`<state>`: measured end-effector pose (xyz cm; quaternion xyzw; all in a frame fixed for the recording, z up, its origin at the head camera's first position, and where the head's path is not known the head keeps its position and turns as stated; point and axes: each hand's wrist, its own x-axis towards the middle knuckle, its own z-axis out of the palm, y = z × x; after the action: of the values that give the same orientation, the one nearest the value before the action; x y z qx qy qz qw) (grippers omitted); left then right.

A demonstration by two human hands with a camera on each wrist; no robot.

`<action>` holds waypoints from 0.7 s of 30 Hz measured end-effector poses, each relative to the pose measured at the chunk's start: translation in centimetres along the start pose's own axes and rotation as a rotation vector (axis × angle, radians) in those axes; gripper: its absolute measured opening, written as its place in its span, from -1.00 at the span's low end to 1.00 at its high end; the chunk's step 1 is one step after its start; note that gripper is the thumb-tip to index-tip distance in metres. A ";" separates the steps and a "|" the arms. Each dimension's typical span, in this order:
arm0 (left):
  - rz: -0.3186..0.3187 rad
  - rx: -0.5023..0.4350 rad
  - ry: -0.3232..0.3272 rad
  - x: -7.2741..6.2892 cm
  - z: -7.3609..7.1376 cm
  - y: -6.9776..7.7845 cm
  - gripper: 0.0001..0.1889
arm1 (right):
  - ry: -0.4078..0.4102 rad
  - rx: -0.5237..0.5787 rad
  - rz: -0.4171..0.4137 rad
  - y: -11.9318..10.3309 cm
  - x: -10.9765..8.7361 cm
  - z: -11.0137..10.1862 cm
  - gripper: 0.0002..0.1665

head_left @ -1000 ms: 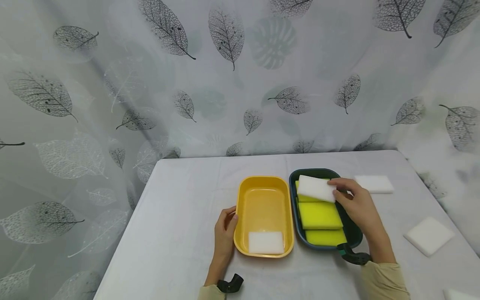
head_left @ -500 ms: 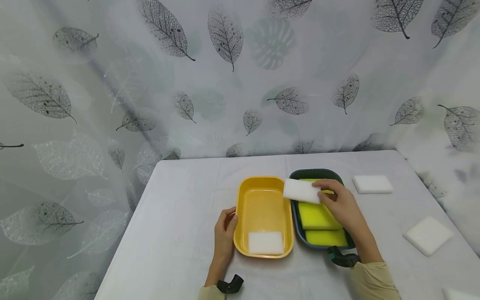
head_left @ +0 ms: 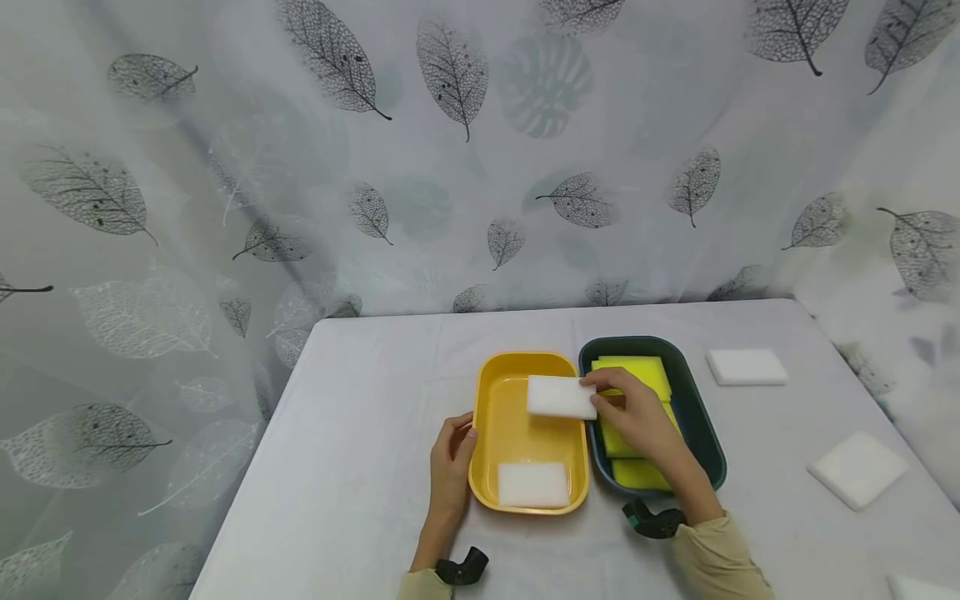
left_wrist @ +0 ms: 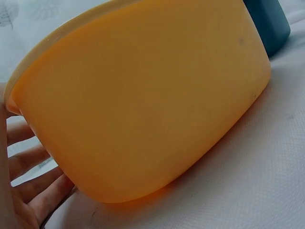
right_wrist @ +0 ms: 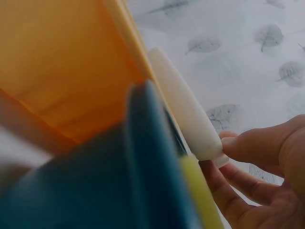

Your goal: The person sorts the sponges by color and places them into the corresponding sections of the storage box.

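Observation:
A white sponge (head_left: 558,396) is pinched at its right end between the thumb and fingers of my right hand (head_left: 637,412). It overlaps the upper part of the yellow tray (head_left: 530,446) in the head view; the right wrist view shows the pinched sponge (right_wrist: 183,107) edge-on beside the tray's rim. Another white sponge (head_left: 533,485) lies flat inside the tray at its near end. My left hand (head_left: 448,458) rests against the tray's left outer wall, with fingers (left_wrist: 28,160) spread along it in the left wrist view.
A dark green tray (head_left: 697,417) stands right beside the yellow one, with several yellow-green sponges (head_left: 637,475) in it. Farther right on the white-covered table (head_left: 352,467) lie a white sponge (head_left: 746,367), a second white sponge (head_left: 857,471) and another partly cut off (head_left: 911,588).
My right hand has carried the white sponge leftward from over the dark green tray to over the yellow tray. My left hand has stayed at the yellow tray's side.

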<state>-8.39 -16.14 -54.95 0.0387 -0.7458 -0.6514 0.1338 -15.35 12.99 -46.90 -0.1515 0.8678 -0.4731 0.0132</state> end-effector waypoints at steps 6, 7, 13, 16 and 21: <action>-0.003 0.005 0.003 0.0 0.1 0.2 -0.73 | -0.039 -0.035 -0.030 -0.9 0.4 1.0 -0.69; -0.004 0.004 0.005 -0.1 0.1 0.2 -0.73 | -0.044 -0.044 -0.039 -1.1 0.5 1.1 -0.70; -0.004 0.000 0.005 -0.1 0.1 0.2 -0.72 | -0.062 -0.086 -0.105 -1.9 0.8 2.0 -0.72; -0.011 -0.005 0.004 -0.1 0.1 0.3 -0.72 | -0.086 -0.108 -0.112 -2.0 0.9 2.7 -0.73; -0.017 -0.006 0.001 -0.1 0.1 0.3 -0.72 | -0.087 -0.186 -0.130 -2.6 0.8 3.9 -0.76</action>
<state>-8.27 -16.00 -54.70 0.0447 -0.7436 -0.6545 0.1287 -14.85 8.25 -46.81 -0.2284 0.8948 -0.3836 0.0059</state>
